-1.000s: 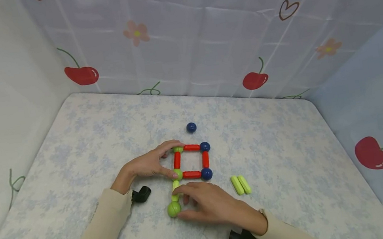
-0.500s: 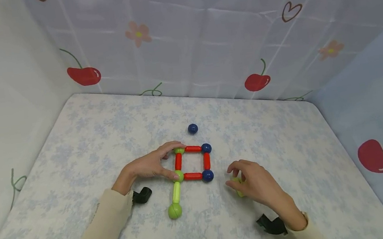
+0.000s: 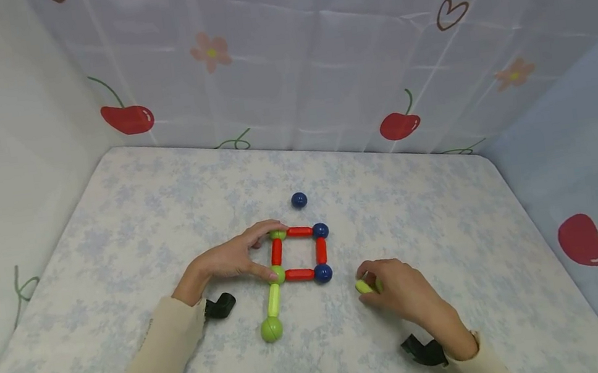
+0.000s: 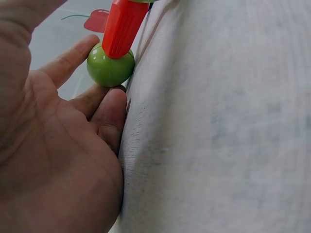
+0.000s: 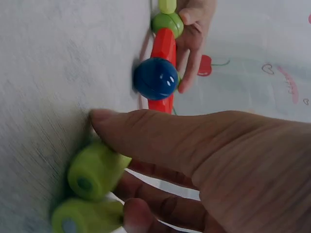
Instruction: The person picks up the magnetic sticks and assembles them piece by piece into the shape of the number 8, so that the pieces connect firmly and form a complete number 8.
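Note:
On the table, red magnetic rods and green and blue balls form a square (image 3: 300, 274), with a yellow-green rod (image 3: 273, 300) and a green ball (image 3: 272, 329) extending toward me from its near left corner. My left hand (image 3: 232, 257) holds the left side of the square, thumb on the near green ball (image 3: 277, 274) and fingers at the far green ball (image 4: 109, 70). Right of the square, my right hand (image 3: 404, 289) pinches a loose yellow-green rod (image 5: 95, 170) between thumb and fingers. A second yellow-green rod (image 5: 87, 217) lies beside it, partly hidden by the hand in the head view.
Behind the square sits a loose blue ball (image 3: 299, 200). The table (image 3: 164, 184) has a pale floral cover. A printed curtain (image 3: 283, 58) hangs along its back edge, with pale walls to the left and right.
My right hand has moved right from the yellow-green rod attached to the square to the pair of loose rods, and its fingers have closed on one. My left hand stays in place.

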A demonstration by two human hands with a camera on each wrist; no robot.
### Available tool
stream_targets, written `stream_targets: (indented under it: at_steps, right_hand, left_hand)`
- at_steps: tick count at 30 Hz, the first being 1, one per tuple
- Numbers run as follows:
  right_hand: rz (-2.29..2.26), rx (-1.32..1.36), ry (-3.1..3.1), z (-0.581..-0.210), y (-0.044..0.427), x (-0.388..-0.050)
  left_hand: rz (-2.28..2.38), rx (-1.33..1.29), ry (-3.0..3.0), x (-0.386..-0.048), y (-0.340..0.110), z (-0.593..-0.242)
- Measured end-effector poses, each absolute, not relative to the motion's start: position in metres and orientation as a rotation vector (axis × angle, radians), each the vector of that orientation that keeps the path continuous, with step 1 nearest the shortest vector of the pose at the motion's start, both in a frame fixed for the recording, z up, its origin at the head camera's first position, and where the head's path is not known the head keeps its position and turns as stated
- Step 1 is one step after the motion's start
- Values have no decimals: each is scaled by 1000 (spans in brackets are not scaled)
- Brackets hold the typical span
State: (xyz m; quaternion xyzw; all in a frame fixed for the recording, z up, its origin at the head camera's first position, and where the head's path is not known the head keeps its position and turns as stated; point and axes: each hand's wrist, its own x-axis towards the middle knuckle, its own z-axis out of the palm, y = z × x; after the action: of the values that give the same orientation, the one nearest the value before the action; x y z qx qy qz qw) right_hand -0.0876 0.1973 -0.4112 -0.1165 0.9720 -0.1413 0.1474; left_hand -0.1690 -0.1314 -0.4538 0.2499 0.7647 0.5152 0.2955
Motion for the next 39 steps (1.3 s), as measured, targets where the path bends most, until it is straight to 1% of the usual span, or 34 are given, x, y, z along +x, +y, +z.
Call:
stream_targets:
  at_steps: [7, 12, 17, 24, 31, 39]
  right_hand:
    - [-415, -586, 2837, -410, 182, -79]
    - [-474, -812, 2758, -411, 159, -74]
    - [-532, -958, 2665, -414, 134, -68]
    - [-538, -1049, 2550, -416, 116, -63]
    - [-616, -1048, 2491, -419, 110, -58]
    - [-605, -1065, 2502, -419, 110, -58]
  left_hand:
    - [1374, 658, 2044, -169, -132, -453]
    - [1365, 671, 2057, -170, -133, -454]
    - [1374, 668, 2052, -171, -134, -455]
    - [1378, 692, 2048, -171, -133, -457]
    - [1362, 676, 2045, -171, -131, -456]
    - [1366, 666, 2050, -169, -131, -454]
